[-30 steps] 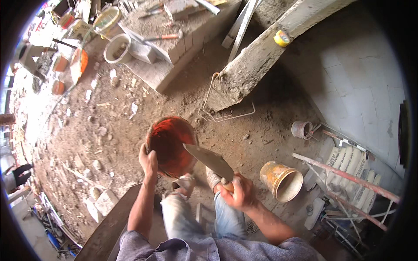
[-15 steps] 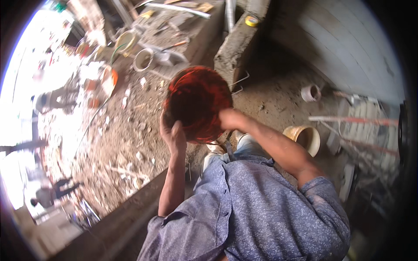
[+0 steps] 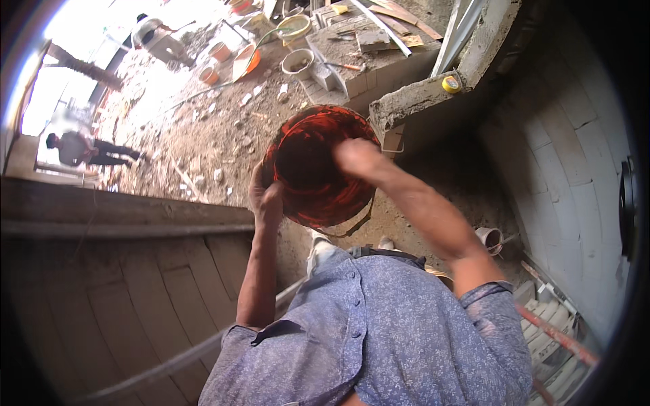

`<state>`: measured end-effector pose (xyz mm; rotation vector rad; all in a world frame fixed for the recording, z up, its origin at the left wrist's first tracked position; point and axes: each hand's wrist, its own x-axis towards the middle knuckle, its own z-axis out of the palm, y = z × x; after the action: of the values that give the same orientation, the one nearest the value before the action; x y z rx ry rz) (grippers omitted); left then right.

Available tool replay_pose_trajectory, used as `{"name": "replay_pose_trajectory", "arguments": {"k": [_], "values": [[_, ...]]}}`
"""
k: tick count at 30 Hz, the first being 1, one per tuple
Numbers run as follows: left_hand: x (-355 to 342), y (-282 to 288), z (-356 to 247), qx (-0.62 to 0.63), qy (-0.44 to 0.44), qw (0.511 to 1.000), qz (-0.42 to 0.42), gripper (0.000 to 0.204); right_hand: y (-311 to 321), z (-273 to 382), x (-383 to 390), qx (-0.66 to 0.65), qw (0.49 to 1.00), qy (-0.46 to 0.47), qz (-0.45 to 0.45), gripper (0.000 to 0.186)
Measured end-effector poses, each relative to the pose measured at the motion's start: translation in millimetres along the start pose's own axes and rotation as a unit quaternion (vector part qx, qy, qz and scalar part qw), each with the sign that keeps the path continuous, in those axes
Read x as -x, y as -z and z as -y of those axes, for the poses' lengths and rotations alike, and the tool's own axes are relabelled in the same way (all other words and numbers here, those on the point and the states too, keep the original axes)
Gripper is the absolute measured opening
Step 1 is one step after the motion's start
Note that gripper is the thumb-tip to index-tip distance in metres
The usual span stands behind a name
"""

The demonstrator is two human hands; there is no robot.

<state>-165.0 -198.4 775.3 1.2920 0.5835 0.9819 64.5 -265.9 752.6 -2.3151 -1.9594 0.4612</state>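
In front of me is an orange-red bucket (image 3: 298, 203), its inside smeared dark and its mouth facing me. My left hand (image 3: 265, 196) grips the bucket's left rim, thumb on the near side. Across the mouth reaches my right hand (image 3: 359, 159), its fingers curled and slightly blurred; whatever they hold, if anything, is hidden. A thin bucket handle (image 3: 359, 227) hangs below the lower right rim. The bottom of the bucket is too dark to make out.
A low block wall (image 3: 413, 101) carries a yellow tape roll (image 3: 451, 84). Beyond lie a hammer (image 3: 345, 65), a pale bucket (image 3: 298, 62) and an orange basin (image 3: 248, 61) on rubble. Two people (image 3: 84, 149) are at the far left. A block wall (image 3: 562, 149) rises on the right.
My view has turned, and the bucket sits slightly further right in it. My right hand has moved from the bucket's right rim up and inward over its mouth. My left hand keeps its grip.
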Motion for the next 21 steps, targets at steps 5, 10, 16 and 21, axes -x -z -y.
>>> {"name": "replay_pose_trajectory", "arguments": {"k": [5, 10, 16, 21], "values": [[49, -28, -17, -0.072, 0.010, 0.993, -0.091, 0.057, -38, 41, 41, 0.021, 0.982, 0.179, 0.049, 0.021], [76, -42, -21, -0.121, 0.024, 0.985, -0.118, 0.053, -14, 11, 52, -0.029, 0.996, 0.090, 0.005, 0.026], [99, -58, -32, -0.134, 0.003, 0.974, -0.181, 0.054, -2, 24, 82, -0.006, 0.969, 0.191, 0.154, 0.032], [113, -62, -34, -0.163, 0.006, 0.974, -0.160, 0.051, -1, 17, 89, -0.112, 0.979, 0.152, 0.079, 0.034]]}}
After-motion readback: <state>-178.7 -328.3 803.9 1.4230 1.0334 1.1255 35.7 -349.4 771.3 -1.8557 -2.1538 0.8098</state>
